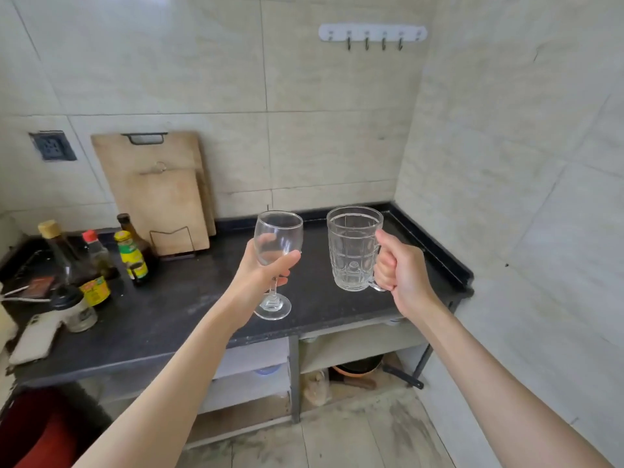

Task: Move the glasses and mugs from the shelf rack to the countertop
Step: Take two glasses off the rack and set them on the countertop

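My left hand grips a clear wine glass round the lower bowl and stem, holding it upright above the dark countertop. My right hand holds a clear glass mug by its handle, fingers curled through it, thumb on top. Both are empty and held in the air over the right half of the counter. The shelf rack is out of view.
Sauce bottles and a small jar crowd the counter's left side. Two wooden cutting boards lean on the tiled wall. A hook rail hangs above. A raised lip runs along the counter's right edge. Shelves below hold pans.
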